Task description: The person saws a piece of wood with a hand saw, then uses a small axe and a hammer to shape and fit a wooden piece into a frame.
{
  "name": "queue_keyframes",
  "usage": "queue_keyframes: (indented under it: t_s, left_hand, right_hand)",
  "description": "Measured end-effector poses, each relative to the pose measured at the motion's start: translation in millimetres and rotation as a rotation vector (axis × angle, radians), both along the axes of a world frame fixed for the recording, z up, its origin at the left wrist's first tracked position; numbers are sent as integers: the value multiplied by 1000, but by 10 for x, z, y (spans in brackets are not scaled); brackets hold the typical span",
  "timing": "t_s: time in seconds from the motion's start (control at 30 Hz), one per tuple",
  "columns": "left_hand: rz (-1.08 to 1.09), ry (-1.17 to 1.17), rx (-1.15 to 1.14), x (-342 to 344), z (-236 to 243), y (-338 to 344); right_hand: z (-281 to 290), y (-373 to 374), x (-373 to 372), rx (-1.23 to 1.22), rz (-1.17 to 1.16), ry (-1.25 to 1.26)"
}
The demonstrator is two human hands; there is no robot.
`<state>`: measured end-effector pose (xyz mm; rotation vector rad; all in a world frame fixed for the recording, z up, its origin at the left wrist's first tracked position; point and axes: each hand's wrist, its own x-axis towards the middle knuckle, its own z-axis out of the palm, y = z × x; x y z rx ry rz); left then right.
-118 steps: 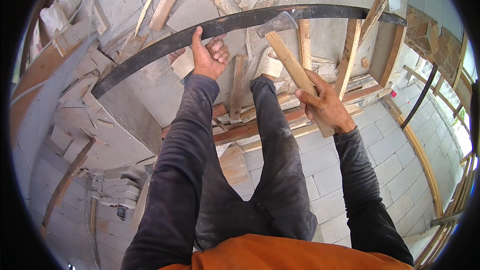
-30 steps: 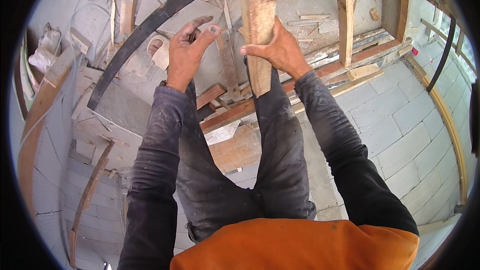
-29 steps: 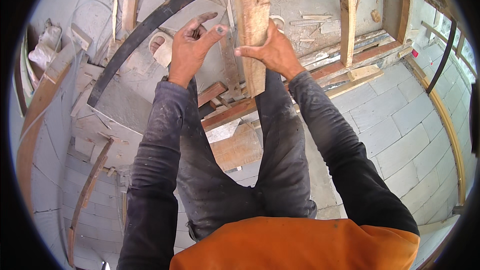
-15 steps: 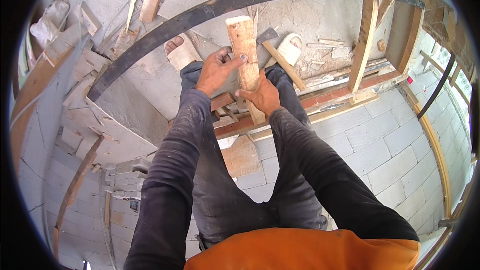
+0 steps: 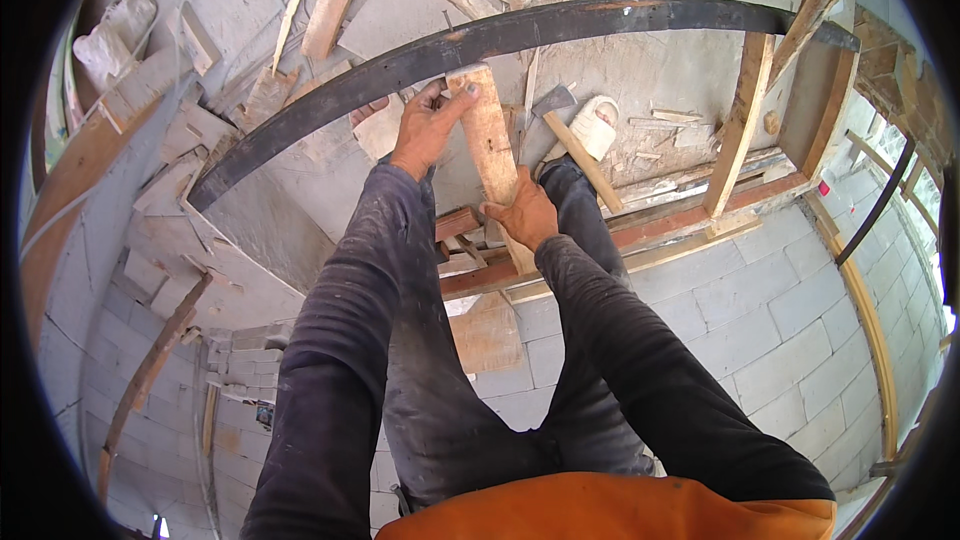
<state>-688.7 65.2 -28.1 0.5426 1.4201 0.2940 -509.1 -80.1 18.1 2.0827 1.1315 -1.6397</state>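
Between my feet I hold a short wooden board (image 5: 487, 135), its far end up against the curved dark strip (image 5: 560, 24). My left hand (image 5: 428, 130) grips the board near that far end, thumb on its face and fingers round the left edge. Lower down, my right hand (image 5: 526, 211) wraps the board's right edge. The board's near end passes over a reddish wooden beam (image 5: 660, 215). Just to the right, a hammer-like tool (image 5: 583, 160) with a wooden handle and dark metal head leans beside my right foot.
Upright wooden pieces (image 5: 741, 125) join the curved strip to the beam at the right. Wood scraps and a plank (image 5: 337, 0) litter the floor beyond the strip. A white bag (image 5: 115, 35) lies far left. Pale block paving (image 5: 770, 310) spreads at the near right.
The board's far end has moved to meet the curved strip. My left hand has slid up toward that end; the right hand keeps its hold. The view has shifted slightly.
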Motion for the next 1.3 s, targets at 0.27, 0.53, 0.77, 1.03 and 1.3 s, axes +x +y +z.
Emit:
queue_keyframes:
  t_s: [0.27, 0.53, 0.77, 1.03, 1.3]
  left_hand:
    - [74, 39, 14, -9, -114, 51]
    - [10, 51, 112, -47, -205, -12]
    - [-31, 82, 160, -83, -234, -8]
    - [-3, 70, 173, -64, -255, 8]
    - [86, 0, 84, 105, -166, 32]
  right_hand:
    - [-43, 151, 83, -50, 88, 30]
    - [-168, 122, 198, -58, 158, 101]
    - [-240, 220, 185, -124, 164, 154]
    - [-223, 180, 117, -121, 92, 183]
    - [-223, 66, 140, -74, 61, 153]
